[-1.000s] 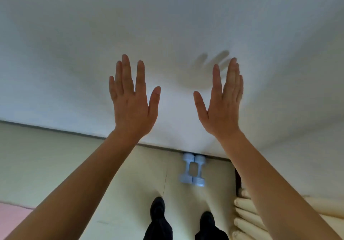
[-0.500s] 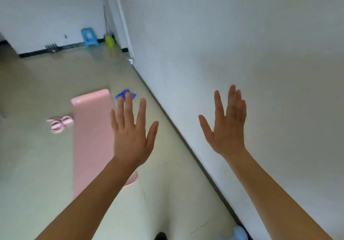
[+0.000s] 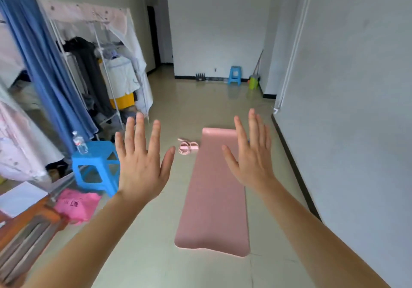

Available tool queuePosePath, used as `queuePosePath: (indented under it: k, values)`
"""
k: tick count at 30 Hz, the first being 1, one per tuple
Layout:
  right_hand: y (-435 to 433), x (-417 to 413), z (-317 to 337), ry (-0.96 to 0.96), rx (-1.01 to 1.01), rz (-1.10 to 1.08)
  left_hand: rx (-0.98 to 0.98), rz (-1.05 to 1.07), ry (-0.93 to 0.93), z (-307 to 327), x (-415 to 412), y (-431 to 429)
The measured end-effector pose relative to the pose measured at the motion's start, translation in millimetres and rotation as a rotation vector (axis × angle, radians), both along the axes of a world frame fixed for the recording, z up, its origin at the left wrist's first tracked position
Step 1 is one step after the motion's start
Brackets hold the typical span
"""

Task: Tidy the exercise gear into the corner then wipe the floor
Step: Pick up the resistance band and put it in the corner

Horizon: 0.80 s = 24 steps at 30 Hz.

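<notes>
A pink exercise mat (image 3: pixel 214 198) lies unrolled on the floor ahead, running away from me beside the right wall. A coiled pink skipping rope (image 3: pixel 187 148) lies on the floor just left of the mat's far end. My left hand (image 3: pixel 142 165) is raised in front of me with its fingers spread and straight, holding nothing. My right hand (image 3: pixel 252 153) is raised likewise over the mat's far part, fingers straight and empty. The dumbbells are out of view.
A blue plastic stool (image 3: pixel 95 167) with a water bottle (image 3: pixel 79 142) on it stands at the left, by a clothes rack (image 3: pixel 100 64) and a pink cloth (image 3: pixel 77 205). Another blue stool (image 3: pixel 235 75) and a green bucket (image 3: pixel 253 82) stand at the far wall.
My view has swung left from the wall and the two dumbbells at my feet to the length of the room. Both hands stay raised, open and empty.
</notes>
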State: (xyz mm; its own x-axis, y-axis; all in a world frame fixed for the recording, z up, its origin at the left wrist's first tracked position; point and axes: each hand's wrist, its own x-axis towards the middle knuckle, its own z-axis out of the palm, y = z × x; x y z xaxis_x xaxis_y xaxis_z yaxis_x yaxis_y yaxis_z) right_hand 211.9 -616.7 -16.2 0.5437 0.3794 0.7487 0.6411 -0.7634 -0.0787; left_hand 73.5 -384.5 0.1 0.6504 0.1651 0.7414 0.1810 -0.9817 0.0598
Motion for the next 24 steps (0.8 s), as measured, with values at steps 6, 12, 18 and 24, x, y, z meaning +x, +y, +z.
queuePosePath:
  k: [6,12,18,24]
  values:
    - [153,42,-9,0.06,-0.04,0.067,0.008,0.071,0.044,4,32,143]
    - [244,125,-43,0.116,-0.048,0.037,-0.005,0.049,0.103,-24,128,241]
    - [347,273,-71,0.154,-0.018,0.059,0.029,0.038,0.182,-49,282,339]
    - [471,420,-48,0.236,-0.03,0.052,0.075,0.066,0.2,-23,413,457]
